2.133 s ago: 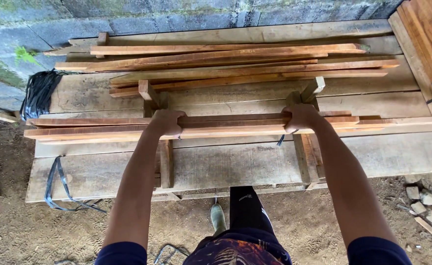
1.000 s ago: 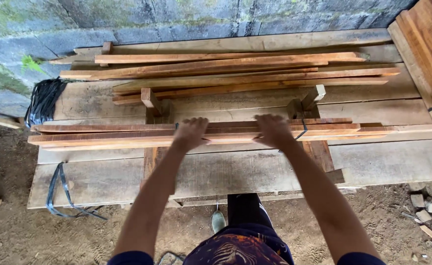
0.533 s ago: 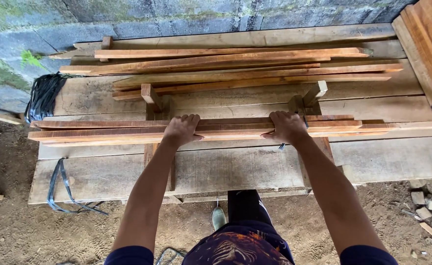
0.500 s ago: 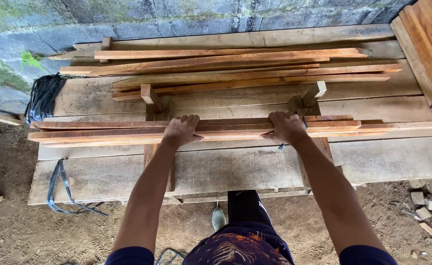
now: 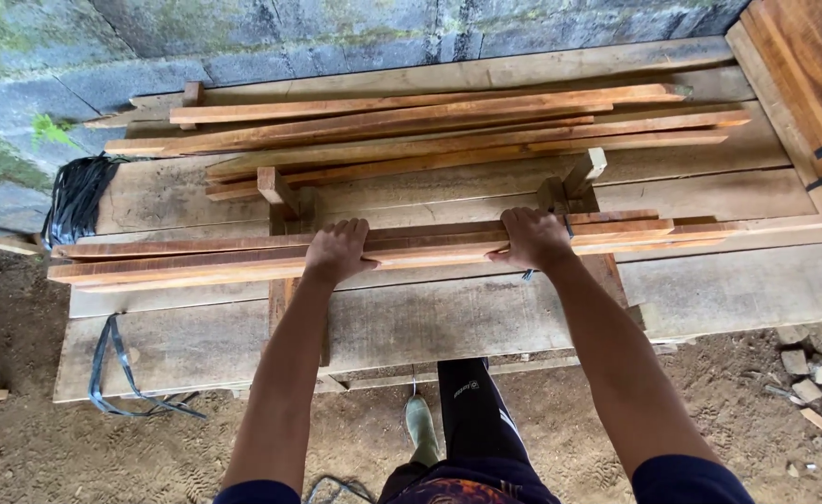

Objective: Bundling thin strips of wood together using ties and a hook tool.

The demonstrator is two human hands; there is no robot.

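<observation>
A bundle of long reddish wooden slats (image 5: 196, 261) lies crosswise on two upright wooden cradle frames: one on the left (image 5: 282, 191), one on the right (image 5: 579, 179). My left hand (image 5: 338, 250) grips the bundle just right of the left frame, fingers curled over its top. My right hand (image 5: 534, 237) grips the same bundle near the right frame. A black strap (image 5: 529, 273) hangs under the bundle by my right hand.
A second pile of slats (image 5: 411, 126) lies behind on wide grey planks (image 5: 467, 322). A coil of black strapping (image 5: 75, 191) sits at the left, a loose strap (image 5: 112, 359) hangs off the front. Stacked boards (image 5: 803, 75) stand right. Stone wall behind, dirt floor below.
My hands let go of the bundle's outer spots, moved inward with fingers apart, then closed on the slats closer together. The bundle stays on the frames.
</observation>
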